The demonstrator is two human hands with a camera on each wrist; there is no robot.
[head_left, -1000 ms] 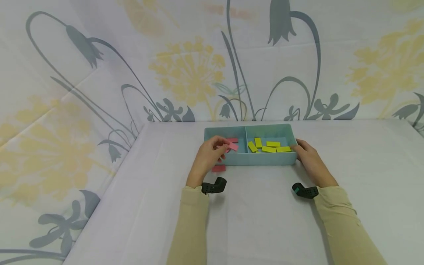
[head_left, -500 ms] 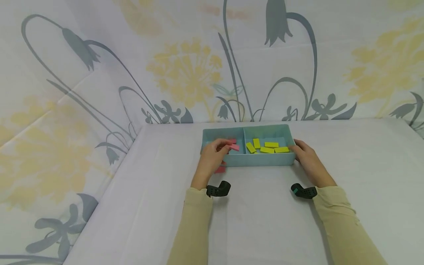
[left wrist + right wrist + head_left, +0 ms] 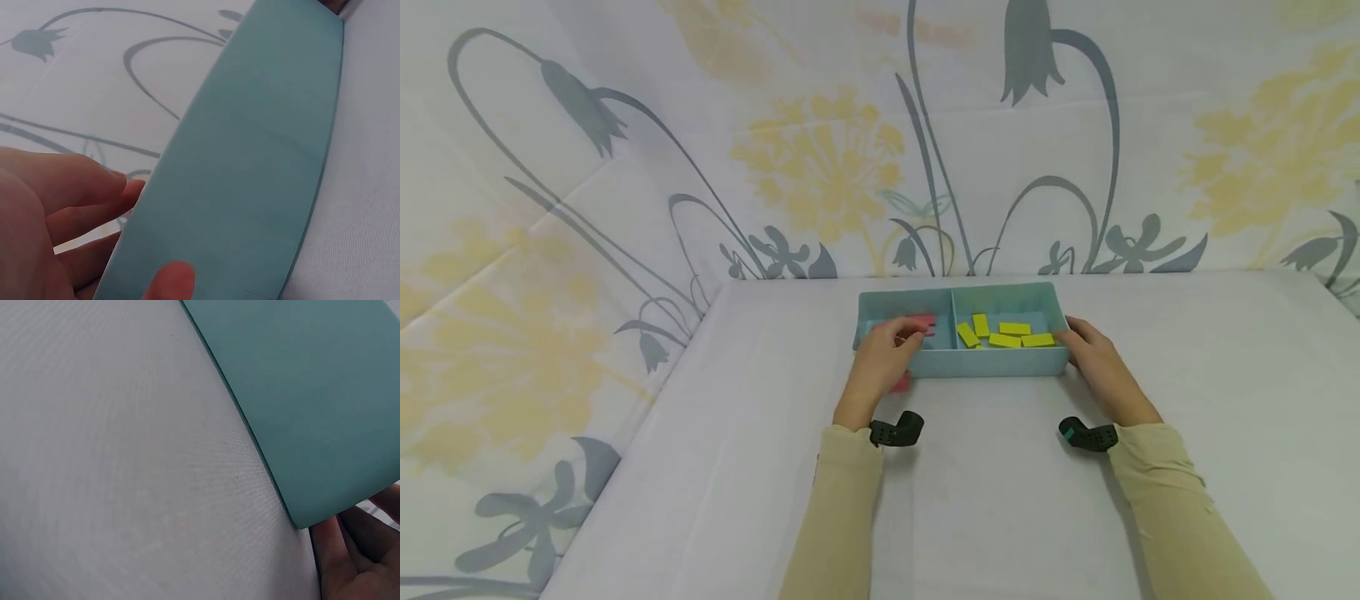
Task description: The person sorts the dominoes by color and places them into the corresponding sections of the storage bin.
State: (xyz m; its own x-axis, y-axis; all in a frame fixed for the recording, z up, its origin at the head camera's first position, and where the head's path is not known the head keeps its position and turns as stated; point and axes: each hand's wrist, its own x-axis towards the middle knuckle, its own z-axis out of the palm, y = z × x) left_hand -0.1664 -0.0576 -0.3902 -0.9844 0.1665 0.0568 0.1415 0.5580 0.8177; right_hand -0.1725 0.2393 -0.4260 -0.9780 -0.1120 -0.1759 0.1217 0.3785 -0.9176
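In the head view a teal two-part box (image 3: 992,362) stands on the white cloth. My left hand (image 3: 880,362) reaches over its left compartment, thumb and index finger near the pink blocks (image 3: 922,320) inside; nothing shows between them. In the left wrist view one fingertip (image 3: 175,281) lies outside the front wall, the other fingers behind its rim. My right hand (image 3: 1101,367) grips the box's right end, thumb over the rim. Several yellow blocks (image 3: 1004,340) lie in the right compartment. A red block (image 3: 900,383) sits before the box, partly hidden by my left hand.
A divider (image 3: 954,319) splits the box into two compartments. The white tablecloth (image 3: 985,500) spreads in front of and beside the box. Behind it hangs a flower-patterned cloth (image 3: 850,167). Each wrist wears a black camera, such as the left one (image 3: 898,429).
My left hand has moved slightly right and let go of the pink block it pinched, which now lies lower in the left compartment. My right hand keeps its grip on the box.
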